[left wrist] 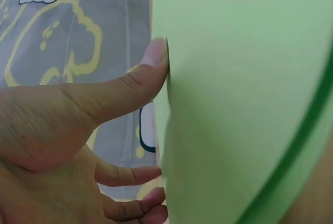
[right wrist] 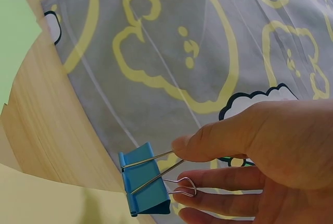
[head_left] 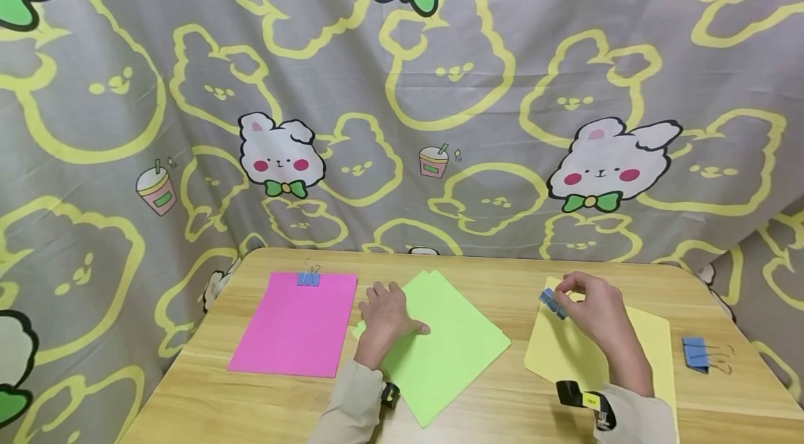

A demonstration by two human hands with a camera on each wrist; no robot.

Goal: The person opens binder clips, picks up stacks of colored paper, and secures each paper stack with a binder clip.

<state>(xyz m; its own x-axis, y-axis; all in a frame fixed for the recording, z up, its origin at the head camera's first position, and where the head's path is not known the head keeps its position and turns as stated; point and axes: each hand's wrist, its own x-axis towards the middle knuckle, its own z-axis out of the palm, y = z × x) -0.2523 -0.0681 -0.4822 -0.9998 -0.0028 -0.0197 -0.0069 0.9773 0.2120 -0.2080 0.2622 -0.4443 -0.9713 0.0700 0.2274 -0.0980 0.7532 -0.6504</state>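
We face a patterned curtain (head_left: 352, 95) hanging behind a wooden table (head_left: 201, 416). On the table we see three paper piles: yellow sheets (head_left: 568, 353) at the right, green sheets (head_left: 442, 339) turned cornerwise in the middle, and pink sheets (head_left: 298, 325) at the left. Our left hand (head_left: 386, 315) rests on the left part of the green sheets, its fingers spread wide. Our right hand (head_left: 593, 304) is above the yellow sheets, thumb and fingers pinching the wire handles of a blue binder clip (right wrist: 145, 179). We see that clip by the yellow pile's upper left edge, but cannot tell whether they touch. Another clip (head_left: 695, 353) lies right of the yellow pile, and a pink-pile clip (head_left: 308, 279) sits on the pink sheets' far edge.
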